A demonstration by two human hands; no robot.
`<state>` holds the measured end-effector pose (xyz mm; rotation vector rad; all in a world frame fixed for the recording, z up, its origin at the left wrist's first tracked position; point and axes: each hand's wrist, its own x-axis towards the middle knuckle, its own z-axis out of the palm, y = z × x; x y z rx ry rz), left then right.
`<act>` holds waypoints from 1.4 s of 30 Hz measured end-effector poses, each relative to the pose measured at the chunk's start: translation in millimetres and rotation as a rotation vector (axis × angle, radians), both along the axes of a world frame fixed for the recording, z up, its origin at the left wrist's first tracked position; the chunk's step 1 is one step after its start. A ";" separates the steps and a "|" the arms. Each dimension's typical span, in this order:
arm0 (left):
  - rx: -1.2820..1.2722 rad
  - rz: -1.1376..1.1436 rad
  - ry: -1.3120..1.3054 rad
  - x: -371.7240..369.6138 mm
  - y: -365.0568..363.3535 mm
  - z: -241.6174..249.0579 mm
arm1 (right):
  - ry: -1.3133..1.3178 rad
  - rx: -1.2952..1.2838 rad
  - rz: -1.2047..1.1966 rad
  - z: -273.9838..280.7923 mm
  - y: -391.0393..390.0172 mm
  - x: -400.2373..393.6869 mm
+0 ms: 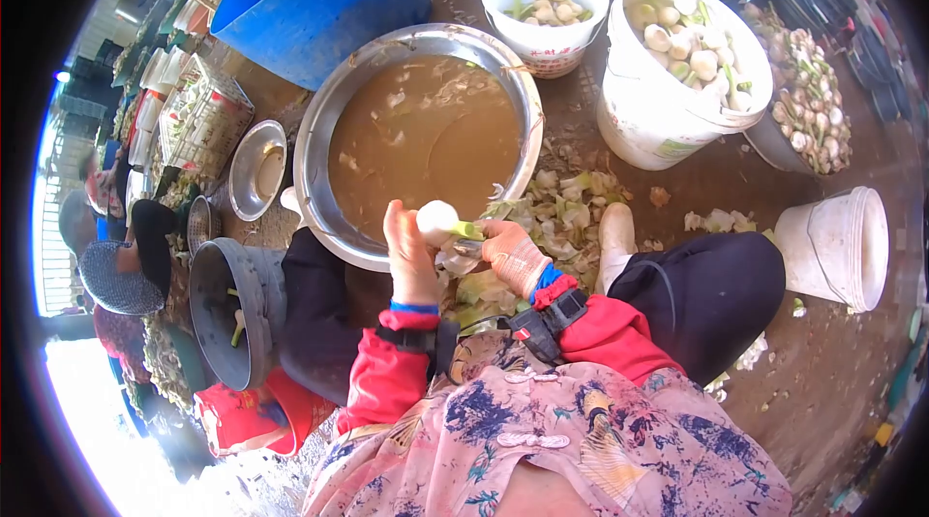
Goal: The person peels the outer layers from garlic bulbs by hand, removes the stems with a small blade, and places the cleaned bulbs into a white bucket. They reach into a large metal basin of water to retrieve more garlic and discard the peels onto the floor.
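My left hand (412,260) is closed around a white garlic bulb (437,221), whose cut green stem points right. In a knitted glove, my right hand (516,258) is closed on what looks like a small knife (468,248); only a bit of grey blade shows under the stem, and the handle is hidden in the palm. Both hands are close together above the near rim of a metal basin (312,164) of murky brown water with bits of skin afloat. Garlic peelings (571,217) lie heaped just beyond my right hand.
A white bucket (648,120) and a white tub (547,57), both holding peeled bulbs, stand beyond. A blue tub (329,18) is at far left, a grey bucket (256,294) near my left knee. A white pail (832,251) lies tipped at right. Another person (126,260) sits at left.
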<state>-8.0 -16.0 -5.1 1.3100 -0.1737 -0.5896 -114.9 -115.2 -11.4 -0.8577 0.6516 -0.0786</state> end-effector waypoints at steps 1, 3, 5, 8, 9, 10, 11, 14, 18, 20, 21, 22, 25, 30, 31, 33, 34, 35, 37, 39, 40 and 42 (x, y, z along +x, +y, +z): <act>0.018 -0.141 -0.182 -2.7 6.4 -8.2 | 0.042 -0.081 0.012 -2.1 -1.6 -0.1; 0.141 -0.257 -0.444 -12.0 16.3 -31.7 | 0.073 -0.353 0.134 -10.2 -2.7 -1.0; 0.365 -0.215 -0.635 -1.1 21.8 -56.6 | 0.106 -0.601 0.300 -18.9 7.6 5.6; 0.164 -0.158 0.059 3.1 9.3 -7.2 | 0.178 -0.842 0.510 -3.4 10.5 4.8; 0.150 -0.105 0.227 4.1 8.7 3.8 | 0.128 -0.869 0.444 -0.1 4.5 0.1; 0.150 -0.118 0.305 14.4 13.6 0.5 | 0.080 -0.892 0.374 0.3 -1.9 -4.6; 0.134 -0.152 0.354 17.4 21.3 -3.2 | 0.061 -0.838 0.286 -13.1 -8.5 -7.3; 0.083 -0.256 0.441 17.8 37.5 7.4 | 0.206 -0.850 0.129 -30.8 -29.8 -20.2; 0.047 -0.260 0.415 10.6 55.7 26.3 | 0.420 -0.750 0.101 -41.2 -59.6 -47.5; 0.020 -0.247 0.378 15.5 60.2 22.3 | 0.465 -0.698 0.472 -52.1 -65.1 -51.0; 0.061 -0.211 0.338 18.1 60.6 21.3 | 0.464 -0.698 0.476 -62.7 -56.3 -50.7; 0.100 -0.178 0.299 19.3 59.5 20.5 | 0.350 -0.988 0.446 -72.2 -41.2 -49.8; 0.180 -0.129 0.253 15.5 53.3 5.2 | 0.197 -1.147 0.290 -42.3 -13.9 -31.9; 0.311 -0.149 0.210 -0.7 36.5 -17.6 | 0.086 -0.913 0.190 4.1 14.7 -1.3; 0.242 -0.147 0.150 -5.8 31.7 -25.5 | 0.102 -0.975 0.201 3.8 17.8 1.7; 0.496 -0.102 -0.177 -9.6 27.1 -38.2 | 0.194 -1.007 0.305 14.4 14.7 3.1; 0.642 -0.109 -0.386 -8.4 26.4 -42.8 | 0.285 -1.038 0.411 20.9 12.5 4.0; 0.641 -0.112 -0.389 -8.0 27.7 -46.6 | 0.290 -1.065 0.381 17.3 14.0 2.7; 0.345 -0.138 0.006 -14.4 25.8 -30.6 | 0.272 -1.086 0.298 -0.4 16.3 -0.2; 0.231 -0.164 0.153 -18.3 27.3 -8.4 | 0.249 -1.103 0.219 -15.5 13.7 -1.4; 0.117 -0.185 0.297 -19.3 29.6 -2.3 | 0.286 -1.012 0.239 -21.3 7.3 -2.5; 0.182 -0.211 0.287 -17.5 36.1 3.0 | 0.313 -0.922 0.262 -28.8 -1.0 -6.4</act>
